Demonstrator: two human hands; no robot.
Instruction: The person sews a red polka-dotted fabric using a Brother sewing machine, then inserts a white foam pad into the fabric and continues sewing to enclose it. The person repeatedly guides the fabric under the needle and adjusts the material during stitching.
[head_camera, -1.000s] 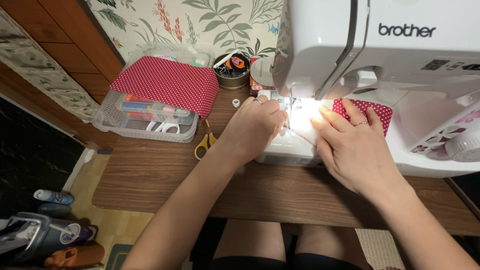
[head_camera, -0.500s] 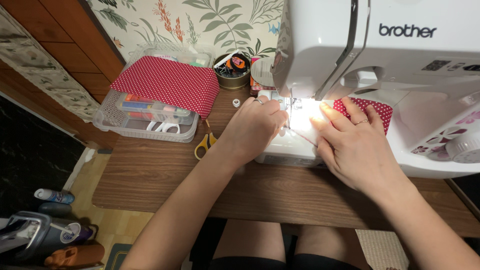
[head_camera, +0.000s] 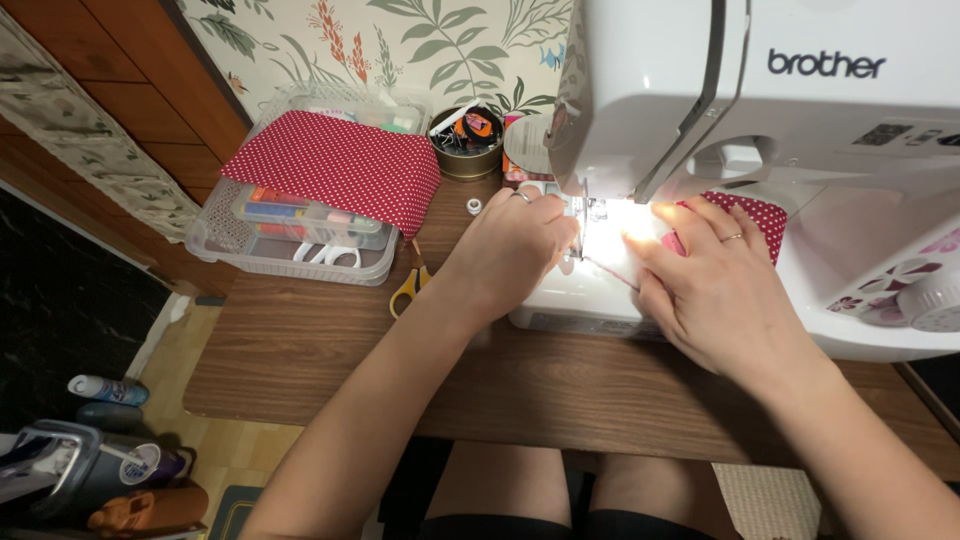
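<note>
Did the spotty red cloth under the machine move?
Yes. The spotty red cloth slid away from the person, farther under the sewing machine; less shows beyond the right hand.

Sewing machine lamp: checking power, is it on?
On: bright glare under the sewing machine lights the left hand and right hand.

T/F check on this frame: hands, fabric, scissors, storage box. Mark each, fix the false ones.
1. Both hands rest at the white sewing machine. True: left hand, right hand.
2. The right hand presses on red polka-dot fabric. True.
3. The yellow-handled scissors are in the left hand. False: they lie on the wooden table.
4. The clear storage box has blue striped cloth over it. False: folded red dotted cloth.
5. The right hand wears no ring. False: one finger shows a ring.
</note>
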